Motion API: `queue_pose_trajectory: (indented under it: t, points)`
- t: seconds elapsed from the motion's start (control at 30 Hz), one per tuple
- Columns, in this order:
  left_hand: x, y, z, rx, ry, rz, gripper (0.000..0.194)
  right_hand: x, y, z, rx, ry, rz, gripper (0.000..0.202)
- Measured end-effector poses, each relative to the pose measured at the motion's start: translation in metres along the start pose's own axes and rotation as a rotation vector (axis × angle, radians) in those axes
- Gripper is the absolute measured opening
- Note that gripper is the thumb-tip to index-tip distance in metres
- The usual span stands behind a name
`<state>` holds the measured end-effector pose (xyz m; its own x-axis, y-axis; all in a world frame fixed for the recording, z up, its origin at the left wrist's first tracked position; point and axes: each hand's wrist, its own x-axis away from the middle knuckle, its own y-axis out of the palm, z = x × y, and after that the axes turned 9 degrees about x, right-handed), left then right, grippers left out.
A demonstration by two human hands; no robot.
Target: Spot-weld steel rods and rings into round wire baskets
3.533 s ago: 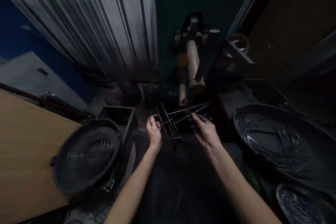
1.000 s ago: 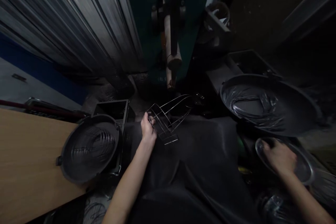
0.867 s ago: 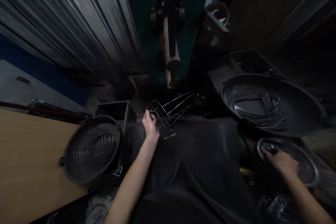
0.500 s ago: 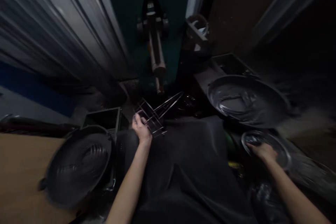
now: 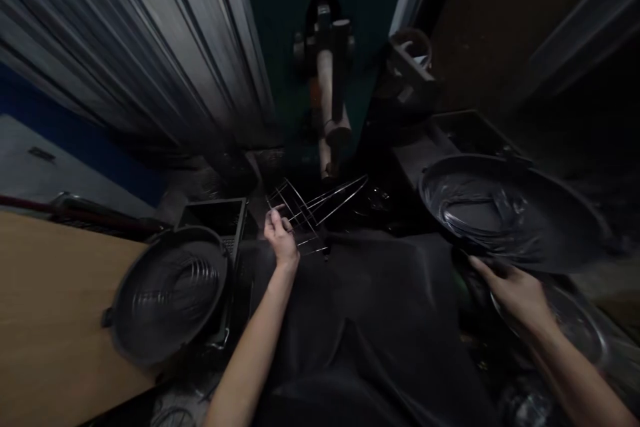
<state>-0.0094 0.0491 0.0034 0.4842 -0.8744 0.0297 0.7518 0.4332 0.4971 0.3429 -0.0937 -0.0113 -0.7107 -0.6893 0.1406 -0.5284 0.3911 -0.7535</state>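
My left hand [image 5: 282, 237] is closed on the edge of a thin metal wire frame [image 5: 306, 212], which has a boxy grid part and a long narrow loop pointing up to the right. The frame is over the near edge of the dark cloth on my lap [image 5: 360, 293]. On the right, my right hand [image 5: 523, 297] has its fingers curled around something dark, too dim and blurred to name. That hand is between a wide dark basin [image 5: 560, 227] with wire pieces in it and a lower round metal dish [image 5: 590, 330].
Ahead stands a machine [image 5: 333, 87] with a light rod-like part pointing down toward me. A round dark basin [image 5: 165, 330] with wire pieces sits at left, beside a dark crate [image 5: 241, 233] and a tan board [image 5: 60, 300]. Corrugated metal sheet [image 5: 190, 33] rises behind.
My right hand has come up from the round metal dish toward the wide basin's near edge, with something dark in its fingers. My left hand still holds the wire frame. The view has shifted left.
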Motion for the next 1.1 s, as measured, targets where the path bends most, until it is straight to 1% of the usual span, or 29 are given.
queue_pose_trajectory:
  t: [0.03,0.1,0.17,0.23,0.3,0.37,0.43,0.53,0.67,0.83,1.1]
  points:
    - [-0.002,0.000,0.000,0.001,0.002,-0.008,0.038,0.007,0.014,-0.030,-0.094,0.010,-0.068,0.013]
    - [-0.002,0.000,0.001,0.002,0.002,-0.011,0.039,0.021,0.044,-0.090,-0.315,-0.033,-0.202,0.025]
    - [-0.002,-0.001,0.002,0.003,-0.006,-0.004,0.040,0.030,0.072,-0.140,-0.515,-0.038,-0.317,0.034]
    - [-0.003,-0.003,0.003,-0.001,-0.021,-0.002,0.041,0.034,0.094,-0.175,-0.701,-0.022,-0.377,0.037]
    - [-0.006,-0.006,0.001,-0.010,-0.033,0.007,0.042,0.034,0.107,-0.196,-0.851,-0.011,-0.421,0.036]
    - [-0.012,-0.010,-0.002,-0.022,-0.046,0.030,0.044,0.035,0.114,-0.207,-0.941,-0.013,-0.470,0.036]
    - [-0.019,-0.014,-0.006,-0.033,-0.050,0.055,0.046,0.036,0.117,-0.211,-0.979,-0.012,-0.512,0.037]
    - [-0.028,-0.018,-0.008,-0.038,-0.059,0.061,0.047,0.038,0.120,-0.215,-0.988,0.016,-0.561,0.037]
    - [-0.036,-0.018,-0.007,-0.046,-0.075,0.031,0.048,0.037,0.123,-0.218,-0.955,0.050,-0.614,0.034]
    - [-0.040,-0.015,-0.004,-0.054,-0.105,0.009,0.048,0.034,0.123,-0.220,-0.949,0.061,-0.620,0.029]
    - [-0.046,-0.009,-0.002,-0.092,-0.122,0.001,0.046,0.035,0.118,-0.231,-1.022,0.220,-0.588,0.029]
